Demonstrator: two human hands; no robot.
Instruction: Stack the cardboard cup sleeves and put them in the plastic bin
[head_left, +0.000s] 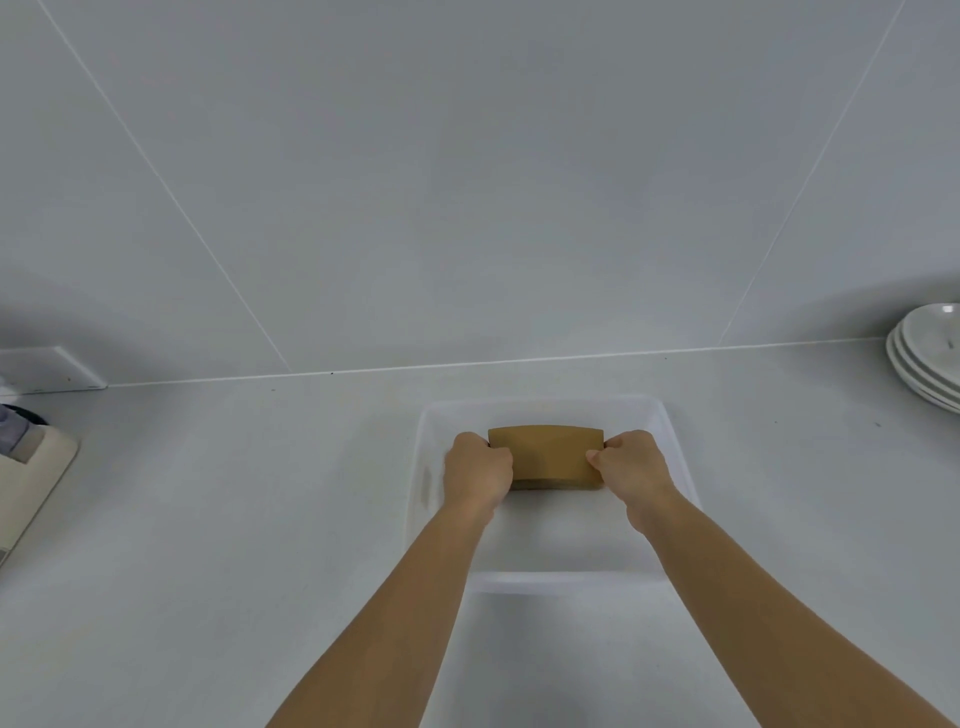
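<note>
Both hands are down inside the bin, each clamped on one end of the sleeve stack. Left hand and right hand have fingers curled tight around it. Plates sit well off to the bin's right.

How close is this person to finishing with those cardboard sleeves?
Stacking looks done: the cup sleeve stack is one neat pile. Left hand and right hand grip its ends inside the plastic bin. Only releasing remains; no loose sleeves show on the counter.
</note>
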